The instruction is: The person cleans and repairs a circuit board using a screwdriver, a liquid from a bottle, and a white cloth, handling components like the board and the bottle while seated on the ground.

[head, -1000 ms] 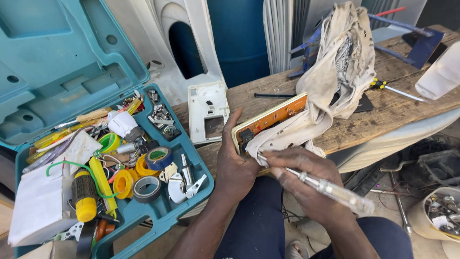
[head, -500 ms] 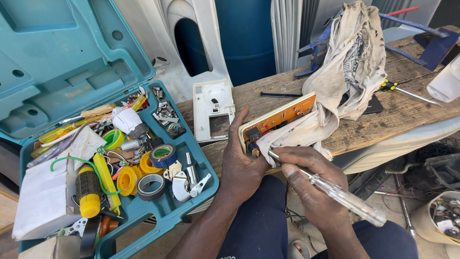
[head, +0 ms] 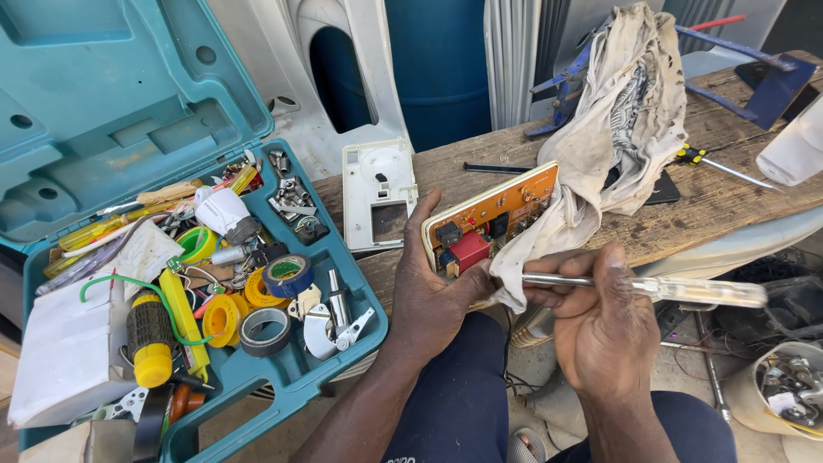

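My left hand (head: 433, 287) grips an orange circuit board (head: 493, 213) by its lower edge, tilted up at the edge of the wooden bench (head: 686, 214). The board carries a red block, black parts and small components. A dirty white rag (head: 613, 141) drapes over the board's right end and up across the bench. My right hand (head: 600, 326) is closed around a screwdriver (head: 651, 287) with a clear handle; its metal shaft points left, toward the board's lower right corner under the rag.
An open teal tool case (head: 129, 111) at left holds tape rolls, yellow spools, screws, wires and small tools. A white plastic cover (head: 377, 193), a black pen and a yellow-handled screwdriver (head: 716, 165) lie on the bench. A bucket of parts (head: 784, 390) stands at lower right.
The view has shifted closer. My right hand has raised the screwdriver from a downward slant to nearly level, its tip nearer the board. My left hand keeps holding the board.
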